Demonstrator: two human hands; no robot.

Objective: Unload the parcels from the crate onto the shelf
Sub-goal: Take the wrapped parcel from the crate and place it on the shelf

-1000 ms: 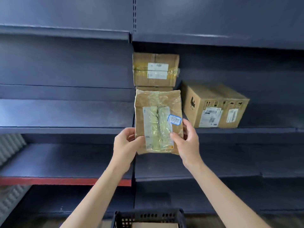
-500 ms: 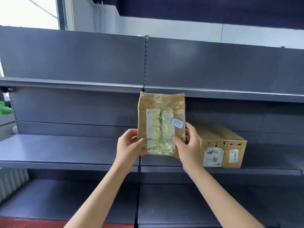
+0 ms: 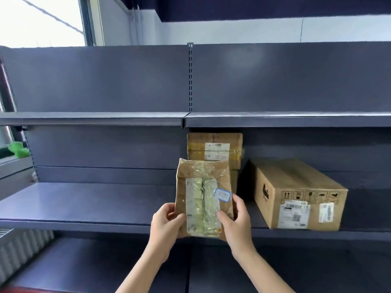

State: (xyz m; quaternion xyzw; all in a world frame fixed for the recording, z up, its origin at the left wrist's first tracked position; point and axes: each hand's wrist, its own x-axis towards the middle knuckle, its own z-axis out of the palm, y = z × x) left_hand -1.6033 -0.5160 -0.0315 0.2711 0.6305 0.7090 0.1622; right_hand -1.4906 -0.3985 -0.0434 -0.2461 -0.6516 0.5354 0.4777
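I hold a flat brown taped parcel (image 3: pixel 204 197) upright in front of the middle shelf (image 3: pixel 88 205). My left hand (image 3: pixel 167 224) grips its lower left edge, my right hand (image 3: pixel 237 218) grips its lower right edge. The parcel carries a white label strip and a small blue-rimmed sticker. Behind it a taped cardboard parcel (image 3: pixel 214 150) stands against the shelf's back wall, on top of another parcel that is mostly hidden. A larger cardboard box (image 3: pixel 296 193) lies on the shelf to the right. The crate is out of view.
An upper shelf (image 3: pixel 91 119) runs across above the parcels. A lower shelf (image 3: pixel 84 265) lies beneath my arms. The left part of the middle shelf holds nothing. A window and a green object (image 3: pixel 18 149) are at the far left.
The view has tilted upward, so the crate has dropped out of sight. The held parcel sits lower against the shelves than half a second ago, uncovering the taped parcel behind it. Both hands keep their grip.
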